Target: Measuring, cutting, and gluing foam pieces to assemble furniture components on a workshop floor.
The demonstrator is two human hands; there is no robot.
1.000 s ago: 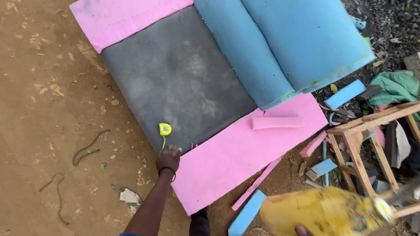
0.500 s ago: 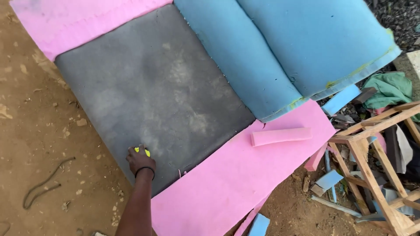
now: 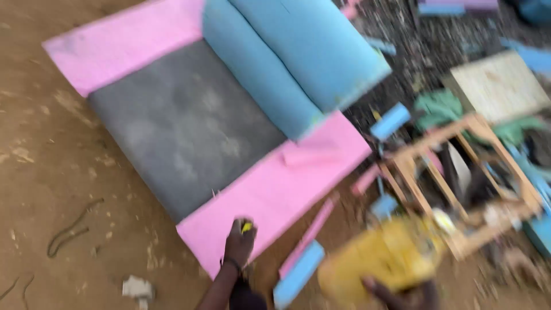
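Left hand (image 3: 240,244) down on the near corner of the pink foam strip (image 3: 270,195), fingers curled around a small yellow object (image 3: 247,227) that peeks out at the knuckles; too blurred to tell what kind of object or how tight the grip. Pink foam strip lying flat on the dirt ground (image 3: 46,172), long axis running from the near-left corner by the hand up and to the right, toward the wooden frame (image 3: 459,189). Touching its far edge, a grey foam slab (image 3: 183,126); beyond that, a second pink piece (image 3: 120,43) along the far side and a thick blue foam cushion (image 3: 298,57) on the right.

Right hand (image 3: 402,294) at the bottom edge, mostly cut off, gripping a yellow plastic jug (image 3: 379,258) from below; finger spread not readable through the blur. Jug just in front of the wooden frame, tilted, its narrower end toward the upper right.

Small pink block (image 3: 310,155) resting on the strip near its far end. Loose blue offcut (image 3: 298,272) and a thin pink sliver (image 3: 313,229) on the ground between the two hands.
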